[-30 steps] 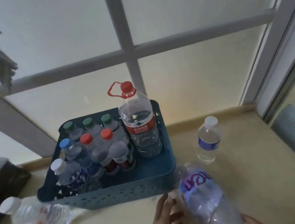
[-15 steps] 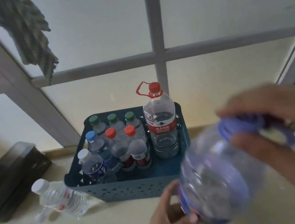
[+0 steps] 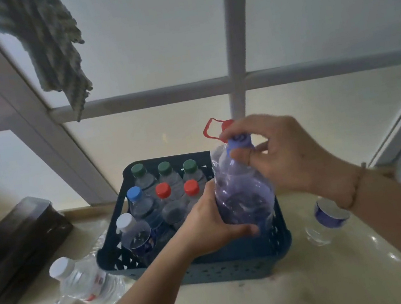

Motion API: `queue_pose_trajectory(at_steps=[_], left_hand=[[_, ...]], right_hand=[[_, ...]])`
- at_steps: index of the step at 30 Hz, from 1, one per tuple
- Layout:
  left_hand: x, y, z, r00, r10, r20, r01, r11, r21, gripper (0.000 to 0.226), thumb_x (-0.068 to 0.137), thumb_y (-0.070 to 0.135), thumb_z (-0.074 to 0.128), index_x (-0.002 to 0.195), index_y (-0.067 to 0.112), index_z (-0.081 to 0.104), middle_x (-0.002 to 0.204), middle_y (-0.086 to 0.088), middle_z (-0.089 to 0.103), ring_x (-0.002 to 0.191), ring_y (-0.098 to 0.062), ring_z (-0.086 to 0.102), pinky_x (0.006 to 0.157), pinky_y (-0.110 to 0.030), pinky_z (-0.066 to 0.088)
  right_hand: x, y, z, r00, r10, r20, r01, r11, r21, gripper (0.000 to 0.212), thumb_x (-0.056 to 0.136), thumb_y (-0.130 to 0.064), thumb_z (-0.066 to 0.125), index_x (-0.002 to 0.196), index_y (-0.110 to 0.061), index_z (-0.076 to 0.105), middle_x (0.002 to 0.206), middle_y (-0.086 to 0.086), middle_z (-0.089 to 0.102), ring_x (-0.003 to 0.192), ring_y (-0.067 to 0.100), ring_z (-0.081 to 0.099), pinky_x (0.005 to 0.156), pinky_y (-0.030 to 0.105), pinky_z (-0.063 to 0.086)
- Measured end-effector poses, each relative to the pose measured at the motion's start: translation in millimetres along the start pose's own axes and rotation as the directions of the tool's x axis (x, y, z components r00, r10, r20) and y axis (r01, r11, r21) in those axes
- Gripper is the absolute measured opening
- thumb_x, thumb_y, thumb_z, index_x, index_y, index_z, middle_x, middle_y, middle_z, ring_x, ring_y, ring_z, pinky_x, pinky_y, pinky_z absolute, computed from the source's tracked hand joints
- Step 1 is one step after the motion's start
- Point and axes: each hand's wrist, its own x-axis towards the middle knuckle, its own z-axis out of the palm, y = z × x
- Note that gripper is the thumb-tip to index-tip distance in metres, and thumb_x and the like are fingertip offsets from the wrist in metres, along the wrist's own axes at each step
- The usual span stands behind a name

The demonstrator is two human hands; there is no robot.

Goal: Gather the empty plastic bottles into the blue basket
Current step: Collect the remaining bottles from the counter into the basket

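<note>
Both hands hold one big bottle (image 3: pixel 244 197) upright over the right side of the blue basket (image 3: pixel 213 269). The bottle is clear, thin plastic with dents and a purple tint, and its lid is light purple. The left hand (image 3: pixel 209 227) wraps around its lower part, fingers curled shut on the plastic. The right hand (image 3: pixel 285 156) pinches the lid from above with its fingers (image 3: pixel 241 157) pressed on it. A thin bracelet (image 3: pixel 356 186) sits on the right wrist.

The basket is hard plastic with small holes in its walls. Inside stand small clear bottles in rows — three green lids (image 3: pixel 164 168) at the back, then a blue lid (image 3: pixel 134 193) and two red lids (image 3: pixel 163 190), and a white lid (image 3: pixel 124 221) in front. A red loop handle (image 3: pixel 210 129) pokes up behind the right hand.

On the smooth, shiny counter (image 3: pixel 321 277), a crinkly bottle with a white lid (image 3: pixel 83 280) lies tilted just left of the basket. A small bottle with a blue label (image 3: pixel 325 221) stands to the right. A striped cloth (image 3: pixel 52 49) hangs from the window frame.

Half a second ago the big bottle was tipped sideways and blurry, in front of the basket — now it is straight up and over the basket.
</note>
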Motion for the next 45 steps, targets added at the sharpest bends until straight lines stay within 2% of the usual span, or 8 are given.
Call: queue_pose_trajectory(at_steps=[17,27,30,33,36,39,42,45], left_hand=[[24.8,-31.3,22.0,0.927,-0.339,0.159,0.265,0.894,0.362,0.101,0.051,0.053,0.089,0.135,0.023,0.041,0.12,0.005,0.061,0.105,-0.016,0.062,0.092,-0.034,0.056],[12.3,-9.7,7.3,0.919,-0.369,0.14,0.285,0.867,0.408,0.06,0.069,0.034,0.086,0.118,0.019,0.055,0.104,0.001,0.065,0.092,-0.014,0.061,0.081,-0.026,0.052],[-7.5,-1.7,-6.2,0.97,-0.177,-0.164,0.228,0.895,0.383,0.036,0.078,0.022,0.08,0.108,0.025,0.061,0.086,0.011,0.067,0.078,-0.003,0.065,0.078,-0.026,0.057],[-51.2,34.2,17.2,0.764,0.29,-0.577,-0.208,0.956,0.205,0.017,0.085,0.013,0.071,0.086,0.026,0.06,0.072,0.011,0.061,0.061,-0.007,0.061,0.058,-0.022,0.053],[-79.5,41.0,88.3,0.791,0.586,-0.175,-0.566,0.81,0.155,0.001,0.093,0.028,0.062,0.092,0.029,0.062,0.075,0.009,0.056,0.066,-0.004,0.056,0.059,-0.017,0.048],[-63.9,9.9,175.4,0.887,0.376,0.267,-0.39,0.921,-0.004,0.036,0.089,0.042,0.066,0.119,0.05,0.049,0.103,0.018,0.054,0.093,0.004,0.055,0.077,-0.016,0.05],[-29.3,-14.3,234.9,0.989,0.091,0.113,-0.093,0.996,0.012,0.084,0.07,0.052,0.067,0.129,0.07,0.01,0.137,0.027,0.031,0.118,0.012,0.043,0.095,-0.013,0.043],[10.2,-9.0,257.4,0.999,0.025,-0.043,-0.028,0.997,-0.067,0.105,0.066,0.049,0.072,0.143,0.042,0.001,0.15,0.021,0.02,0.138,0.005,0.027,0.113,-0.019,0.029]], right_hand=[[-48.1,82.6,72.3,0.981,-0.094,0.168,0.111,0.989,-0.097,0.029,0.084,-0.021,0.072,0.113,-0.019,0.068,0.115,-0.002,0.063,0.11,0.013,0.054,0.095,0.032,0.051],[-56.4,90.8,63.9,0.983,-0.089,0.158,0.12,0.973,-0.195,0.042,0.088,-0.045,0.062,0.125,-0.024,0.06,0.121,-0.006,0.065,0.118,0.012,0.053,0.101,0.029,0.047],[-65.7,95.0,38.8,0.999,-0.035,0.038,0.041,0.985,-0.168,0.046,0.089,-0.048,0.058,0.127,-0.021,0.06,0.125,-0.003,0.063,0.122,0.012,0.05,0.107,0.017,0.032],[-89.1,114.2,1.9,0.972,0.056,-0.228,-0.103,0.974,-0.201,0.035,0.088,-0.038,0.064,0.116,-0.016,0.065,0.114,-0.001,0.066,0.112,0.014,0.054,0.099,0.018,0.039],[-115.1,138.6,-22.8,0.923,0.305,-0.235,-0.363,0.894,-0.264,0.043,0.082,-0.036,0.073,0.121,-0.022,0.061,0.122,-0.005,0.06,0.117,0.014,0.05,0.099,0.028,0.041],[-134.7,156.0,-27.3,0.802,0.597,-0.015,-0.593,0.793,-0.142,0.062,0.079,-0.041,0.073,0.134,-0.029,0.047,0.124,-0.012,0.052,0.113,0.013,0.053,0.095,0.027,0.042],[-148.4,166.5,-24.9,0.819,0.574,0.02,-0.571,0.817,-0.082,0.034,0.085,-0.043,0.068,0.116,-0.031,0.058,0.103,-0.011,0.066,0.096,0.015,0.063,0.082,0.033,0.052],[-159.1,166.6,-29.0,0.857,0.515,-0.009,-0.512,0.85,-0.124,0.026,0.086,-0.05,0.063,0.107,-0.038,0.057,0.097,-0.014,0.069,0.091,0.011,0.066,0.076,0.041,0.055]])
